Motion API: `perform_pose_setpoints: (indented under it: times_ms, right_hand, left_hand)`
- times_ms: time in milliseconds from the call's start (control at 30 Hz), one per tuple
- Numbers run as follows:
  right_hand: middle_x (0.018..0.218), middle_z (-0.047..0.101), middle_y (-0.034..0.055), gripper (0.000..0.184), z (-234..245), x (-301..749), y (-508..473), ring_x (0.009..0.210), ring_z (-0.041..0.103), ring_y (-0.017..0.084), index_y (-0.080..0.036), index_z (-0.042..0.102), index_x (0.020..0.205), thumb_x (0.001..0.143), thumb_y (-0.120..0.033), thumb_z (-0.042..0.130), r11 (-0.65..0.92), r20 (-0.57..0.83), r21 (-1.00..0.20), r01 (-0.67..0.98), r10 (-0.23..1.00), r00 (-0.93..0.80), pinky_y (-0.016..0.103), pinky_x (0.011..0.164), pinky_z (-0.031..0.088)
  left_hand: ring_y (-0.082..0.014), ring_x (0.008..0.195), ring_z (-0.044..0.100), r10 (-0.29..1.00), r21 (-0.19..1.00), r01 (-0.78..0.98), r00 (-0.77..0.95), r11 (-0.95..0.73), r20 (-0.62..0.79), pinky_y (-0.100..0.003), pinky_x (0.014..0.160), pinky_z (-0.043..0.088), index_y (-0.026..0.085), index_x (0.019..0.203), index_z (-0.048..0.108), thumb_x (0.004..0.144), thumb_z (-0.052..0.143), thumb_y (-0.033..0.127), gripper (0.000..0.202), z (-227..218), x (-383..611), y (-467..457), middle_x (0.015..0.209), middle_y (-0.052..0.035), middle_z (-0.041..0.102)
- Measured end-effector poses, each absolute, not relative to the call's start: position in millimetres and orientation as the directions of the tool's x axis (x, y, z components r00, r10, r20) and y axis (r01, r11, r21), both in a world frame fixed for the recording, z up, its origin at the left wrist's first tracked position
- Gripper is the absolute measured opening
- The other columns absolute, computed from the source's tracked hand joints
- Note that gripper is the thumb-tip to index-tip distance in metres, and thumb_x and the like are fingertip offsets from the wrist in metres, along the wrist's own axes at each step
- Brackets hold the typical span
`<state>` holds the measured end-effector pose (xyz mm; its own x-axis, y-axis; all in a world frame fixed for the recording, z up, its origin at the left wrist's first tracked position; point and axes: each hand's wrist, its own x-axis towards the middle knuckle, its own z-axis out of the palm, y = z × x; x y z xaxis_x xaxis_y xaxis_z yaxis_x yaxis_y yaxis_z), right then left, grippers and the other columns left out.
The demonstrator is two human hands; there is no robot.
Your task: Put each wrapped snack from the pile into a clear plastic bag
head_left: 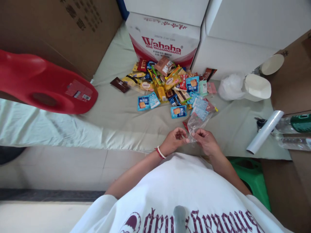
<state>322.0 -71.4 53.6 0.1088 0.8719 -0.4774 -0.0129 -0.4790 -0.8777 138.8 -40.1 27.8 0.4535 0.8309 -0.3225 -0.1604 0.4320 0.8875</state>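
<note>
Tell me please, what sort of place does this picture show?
Probably an indoor storage corner, perhaps in a home or small shop; I cannot be certain. Large cardboard boxes, including a Wahaha purified water carton, stand around a cloth-covered surface, where small packaged snacks lie in a heap.

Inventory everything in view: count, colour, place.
Snack packets: many, mixed, centre of cloth
Plastic bag: 1, clear, packets' near side
Wahaha carton: 1, white-red, behind packets
White boxes: several, white, back
Cardboard boxes: 2+, brown, both sides
Jug: 1, red, left
Bowls: 2, cream, right
Crumpled plastic: 1, white, by bowls
Roll: 1, silvery, right
Bottles: 2, clear, right edge
Stool: 1, green, below right
Cloth: 1, greenish, under packets
Shirt: 1, white, bottom
Bracelets: 2, white, red, left wrist
Left hand: 1, bare, pinching bag
Right hand: 1, bare, pinching bag
</note>
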Motion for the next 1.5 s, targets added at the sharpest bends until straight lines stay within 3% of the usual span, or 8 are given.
perform_pose_setpoints:
  times_ms: [367,600,800,967,1067,1167,1300,1500]
  right_hand:
    - [0.05,0.037,-0.0095,0.06,59.4,321.5,-62.2,0.042,0.019,0.004,-0.021,0.049,0.067,0.06,-0.067,0.086,-0.611,-0.635,-0.746,-0.263,0.773,0.005,0.022,0.041,0.011]
    - [0.05,0.037,-0.0092,0.062,65.5,318.4,-57.7,0.042,0.02,0.003,-0.02,0.048,0.065,0.058,-0.064,0.09,-0.603,-0.644,-0.726,-0.329,0.764,0.021,0.02,0.04,0.01]
    - [0.05,0.038,-0.0092,0.06,71.8,318.5,-48.1,0.042,0.02,0.002,-0.02,0.05,0.067,0.057,-0.063,0.091,-0.608,-0.646,-0.708,-0.359,0.763,-0.02,0.02,0.04,0.009]
    - [0.055,0.043,-0.0081,0.059,71.1,321.5,-47.9,0.044,0.02,0.002,-0.02,0.052,0.07,0.056,-0.061,0.092,-0.611,-0.648,-0.704,-0.362,0.761,-0.025,0.019,0.04,0.01]
    - [0.061,0.048,-0.0065,0.05,70.3,321.3,-58.6,0.045,0.023,0.004,-0.021,0.058,0.077,0.067,-0.061,0.086,-0.51,-0.542,-0.819,-0.263,0.838,0.062,0.02,0.041,0.015]
    - [0.064,0.052,-0.0032,0.034,73.7,319.6,-74.6,0.053,0.039,0.01,-0.022,0.066,0.08,0.082,-0.054,0.076,-0.3,-0.288,-0.951,0.08,0.948,0.139,0.023,0.049,0.031]
    - [0.081,0.063,0.0035,0.019,77.3,315.9,-87.6,0.067,0.053,0.016,-0.025,0.077,0.091,0.087,-0.043,0.073,-0.069,-0.088,-0.887,0.457,0.996,-0.02,0.029,0.063,0.042]
    - [0.077,0.061,0.0033,0.021,70.6,315.9,-83.0,0.067,0.053,0.016,-0.024,0.074,0.085,0.093,-0.04,0.066,-0.05,-0.068,-0.882,0.469,0.997,-0.022,0.029,0.062,0.04]
  left_hand:
    - [-0.0126,0.068,0.054,0.832,0.925,-0.068,0.466,0.375,-0.303,-0.027,0.069,0.043,0.015,0.078,0.069,0.08,0.072,0.058,0.043,26.6,130.6,-39.6,0.071,-0.0013,0.065]
    - [-0.0109,0.064,0.047,0.876,0.984,0.07,0.447,0.166,-0.179,-0.024,0.063,0.039,0.017,0.094,0.073,0.067,0.087,0.048,0.043,26.9,139.0,-48.4,0.074,0.0014,0.061]
    - [-0.013,0.066,0.054,0.829,0.934,-0.045,0.477,0.355,-0.292,-0.026,0.066,0.041,0.015,0.08,0.075,0.081,0.073,0.055,0.04,21.2,135.3,-42.5,0.074,-0.004,0.07]
    - [-0.0059,0.051,0.033,0.805,0.865,-0.131,0.453,0.485,-0.383,-0.024,0.052,0.023,0.013,0.077,0.075,0.076,0.079,0.056,0.043,17.6,129.5,-37.8,0.062,0.0001,0.063]
    - [-0.0047,0.049,0.029,0.793,0.811,-0.203,0.434,0.548,-0.427,-0.024,0.05,0.019,0.012,0.075,0.075,0.07,0.084,0.054,0.043,17.9,130.8,-37.4,0.061,0.0,0.063]
    - [-0.0045,0.049,0.028,0.805,0.812,-0.211,0.406,0.544,-0.434,-0.025,0.05,0.017,0.012,0.072,0.075,0.069,0.085,0.053,0.042,21.0,133.5,-36.7,0.058,0.0006,0.061]
    - [-0.0049,0.05,0.029,0.826,0.845,-0.188,0.394,0.501,-0.403,-0.024,0.05,0.021,0.013,0.072,0.076,0.069,0.084,0.054,0.042,24.0,137.6,-35.5,0.057,0.0011,0.061]
    - [-0.0071,0.056,0.048,0.823,0.837,-0.22,0.42,0.501,-0.383,-0.023,0.056,0.036,0.014,0.087,0.077,0.066,0.087,0.053,0.045,22.4,142.0,-37.7,0.073,-0.0027,0.072]
